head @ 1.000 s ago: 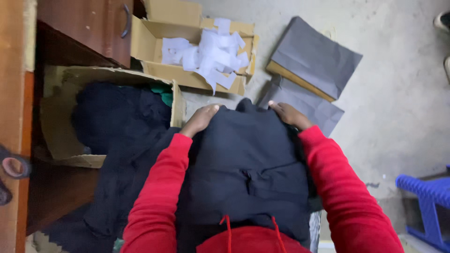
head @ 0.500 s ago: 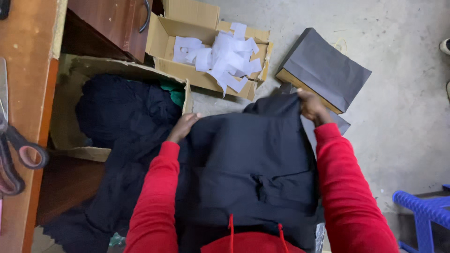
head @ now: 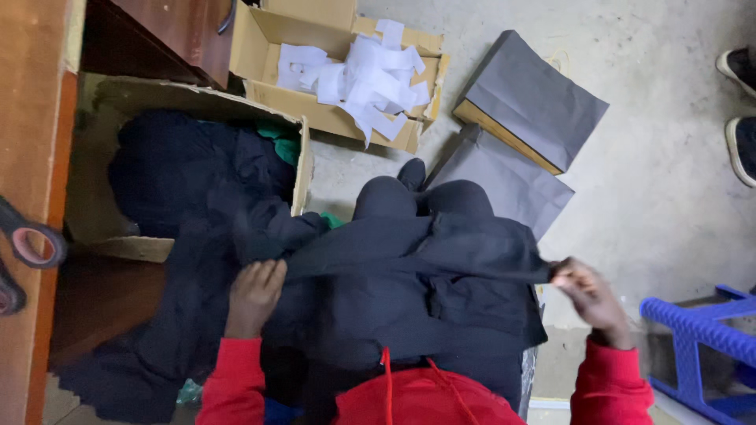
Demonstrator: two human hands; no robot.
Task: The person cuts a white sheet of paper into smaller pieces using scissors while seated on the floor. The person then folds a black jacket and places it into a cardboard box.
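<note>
Dark clothes (head: 185, 169) in cardboard box (head: 302, 177)

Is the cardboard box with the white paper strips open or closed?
Open. The brown cardboard box has its flaps standing up and out, and the white paper strips lie uncovered inside it.

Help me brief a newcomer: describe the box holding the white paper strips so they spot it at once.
On the concrete floor, beyond the person's knees, two cardboard boxes sit together. The smaller open box lies farther away; unlike the larger box of dark clothes, it holds loose white paper strips.
</note>
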